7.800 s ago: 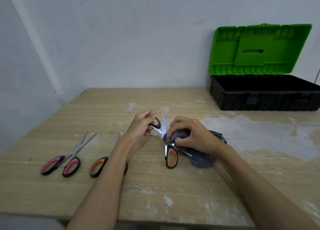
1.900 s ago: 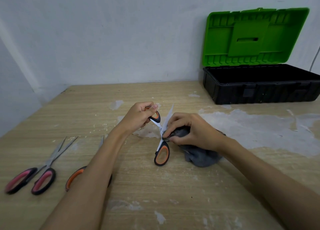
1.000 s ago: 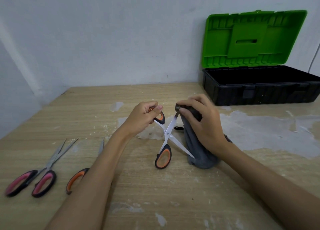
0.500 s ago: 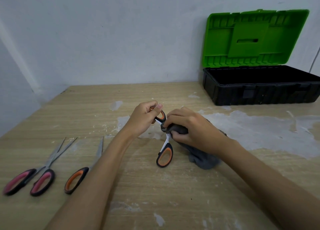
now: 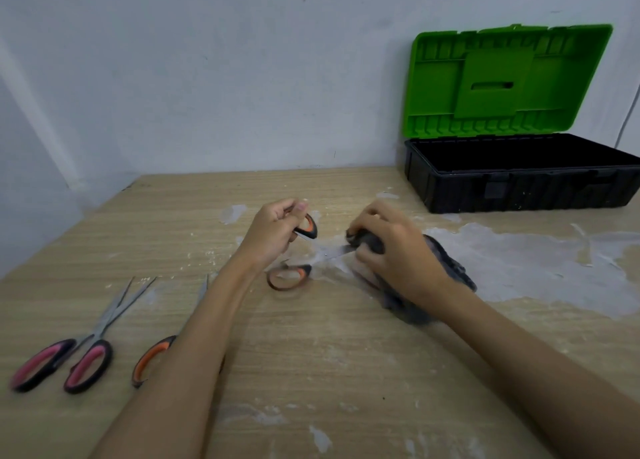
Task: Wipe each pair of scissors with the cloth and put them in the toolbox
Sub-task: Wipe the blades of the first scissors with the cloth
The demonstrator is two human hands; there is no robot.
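Scissors (image 5: 304, 251) with orange handles sit opened near the table (image 5: 311, 372) centre; your left hand (image 5: 273, 233) pinches the upper handle loop, fingers curled round it. Your right hand (image 5: 394, 251) grips the grey cloth (image 5: 446, 268), fingers curled and pressing it over the blades. Two further pairs, pink-handled scissors (image 5: 72, 354) and orange-handled scissors (image 5: 152, 358), lie toward the left edge. Your toolbox (image 5: 519, 185) stands lid-up at the far right corner.

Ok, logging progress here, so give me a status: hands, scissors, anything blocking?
Left hand grips the open scissors. Right hand pinches the cloth round a blade. Toolbox open, path clear.
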